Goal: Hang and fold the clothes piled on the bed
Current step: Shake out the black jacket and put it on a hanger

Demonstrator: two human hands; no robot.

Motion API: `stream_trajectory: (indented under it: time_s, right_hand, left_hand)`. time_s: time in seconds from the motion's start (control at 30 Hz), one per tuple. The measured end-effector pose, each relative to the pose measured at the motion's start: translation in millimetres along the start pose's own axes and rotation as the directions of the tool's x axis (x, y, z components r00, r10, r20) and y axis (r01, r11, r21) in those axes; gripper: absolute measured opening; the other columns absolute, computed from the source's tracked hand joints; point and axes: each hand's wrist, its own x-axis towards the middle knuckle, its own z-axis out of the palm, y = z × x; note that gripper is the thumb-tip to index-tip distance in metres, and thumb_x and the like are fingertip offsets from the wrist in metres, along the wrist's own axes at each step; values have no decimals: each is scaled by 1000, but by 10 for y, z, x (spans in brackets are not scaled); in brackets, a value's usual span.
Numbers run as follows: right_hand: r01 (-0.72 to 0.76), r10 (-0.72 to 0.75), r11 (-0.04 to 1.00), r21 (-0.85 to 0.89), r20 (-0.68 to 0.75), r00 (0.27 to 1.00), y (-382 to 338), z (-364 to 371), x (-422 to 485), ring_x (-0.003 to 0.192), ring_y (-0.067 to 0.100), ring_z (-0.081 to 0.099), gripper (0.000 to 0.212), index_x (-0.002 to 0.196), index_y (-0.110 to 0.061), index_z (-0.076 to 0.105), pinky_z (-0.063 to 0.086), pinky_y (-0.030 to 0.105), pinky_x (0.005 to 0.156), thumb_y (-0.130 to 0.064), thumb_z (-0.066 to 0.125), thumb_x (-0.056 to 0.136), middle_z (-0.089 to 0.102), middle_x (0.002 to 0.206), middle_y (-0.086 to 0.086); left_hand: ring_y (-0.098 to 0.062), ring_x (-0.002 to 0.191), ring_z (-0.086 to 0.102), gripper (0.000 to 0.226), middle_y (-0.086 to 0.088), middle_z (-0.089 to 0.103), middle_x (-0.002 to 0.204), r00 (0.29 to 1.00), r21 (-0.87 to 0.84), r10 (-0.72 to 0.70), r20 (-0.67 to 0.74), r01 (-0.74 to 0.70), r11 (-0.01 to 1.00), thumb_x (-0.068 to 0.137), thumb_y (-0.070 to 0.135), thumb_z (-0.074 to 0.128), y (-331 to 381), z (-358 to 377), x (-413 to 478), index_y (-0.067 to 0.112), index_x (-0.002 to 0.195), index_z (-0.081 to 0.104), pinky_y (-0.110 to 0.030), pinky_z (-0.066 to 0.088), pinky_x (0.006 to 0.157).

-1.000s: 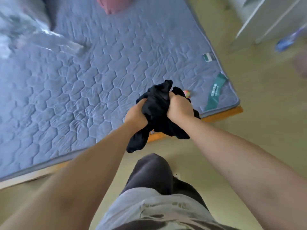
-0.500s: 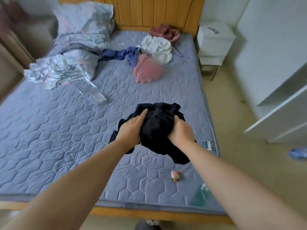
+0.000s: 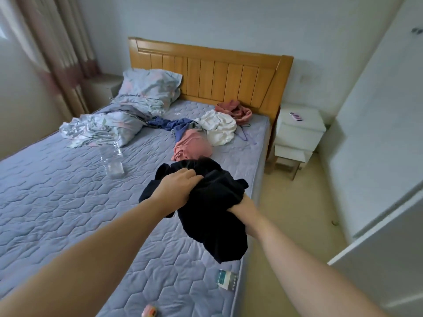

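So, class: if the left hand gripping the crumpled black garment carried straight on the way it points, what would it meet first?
Beyond the black garment that the left hand already grips, most likely the pink bundled cloth on the quilted mattress, though depth is hard to judge.

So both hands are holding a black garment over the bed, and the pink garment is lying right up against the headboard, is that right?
Not quite. Both the left hand and right hand do hold the black garment over the bed, but the head view shows the pink garment lying mid-bed, well short of the headboard.
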Motion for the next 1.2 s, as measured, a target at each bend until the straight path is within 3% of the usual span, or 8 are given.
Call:
stream_trajectory:
  time_s: [0.27,0.43,0.63,0.77,0.83,0.97,1.07,1.2]
  right_hand:
    - [-8,9,998,-56,3,1000,181,-1730,-284,105,6,64,66,120,-34,59,51,37,95,-39,88,62,67,114,-13]
    - [-71,83,995,-76,169,982,85,-2129,51,108,8,62,63,120,-33,55,49,30,94,-20,86,67,65,118,-11]
    - [-382,327,920,93,357,875,0,-2545,777,106,23,64,50,122,-17,56,52,35,83,5,69,79,66,117,5]
    - [-339,356,925,-170,78,931,-299,-2684,1581,113,18,54,47,132,-17,51,43,39,91,-4,57,87,53,134,4]
    - [-258,255,959,-115,-36,966,-531,-2654,2026,126,19,43,43,135,-19,49,31,42,101,-20,56,93,44,142,2]
    - [-258,153,886,385,282,947,-1008,-2490,2713,83,11,62,54,127,-15,55,42,28,75,-55,34,97,68,98,-2]
    - [-346,156,871,347,473,867,-1209,-2430,3087,81,16,64,72,122,-11,62,49,26,67,-68,31,90,67,93,5]
    - [-413,264,889,199,513,817,-1243,-2350,3571,70,18,68,32,90,-6,73,56,27,63,-31,53,92,70,78,8]
  left_hand:
    - [-22,70,60,55,-3,61,82,990,153,136,42,-141,978,47,-3,82,1169,-75,1249,11,99,69,-27,47,38]
    - [-22,71,59,46,-3,60,83,991,184,131,11,-130,974,51,-6,77,1216,-27,1536,12,93,67,-29,48,40]
    - [-23,76,57,44,-3,59,87,995,176,75,-70,-62,982,58,-5,74,733,154,1962,14,97,63,-34,50,45]
    - [-25,79,57,40,-6,59,89,982,210,160,-96,-137,968,61,-9,70,297,213,2371,10,96,64,-35,50,46]
    - [-26,79,56,33,-7,59,89,967,213,224,-122,-195,957,67,-11,65,91,269,2616,8,94,63,-36,49,49]
    - [-27,79,56,17,-10,60,88,896,263,420,-146,-374,889,82,-7,54,-179,381,3029,9,90,53,-35,49,54]
    - [-26,80,59,15,-8,62,87,857,277,498,-131,-451,849,87,-1,51,-329,461,3275,11,89,44,-31,49,58]
    - [-25,76,57,14,-8,61,84,835,350,533,-133,-464,814,91,1,47,-602,619,3556,12,86,41,-31,49,59]
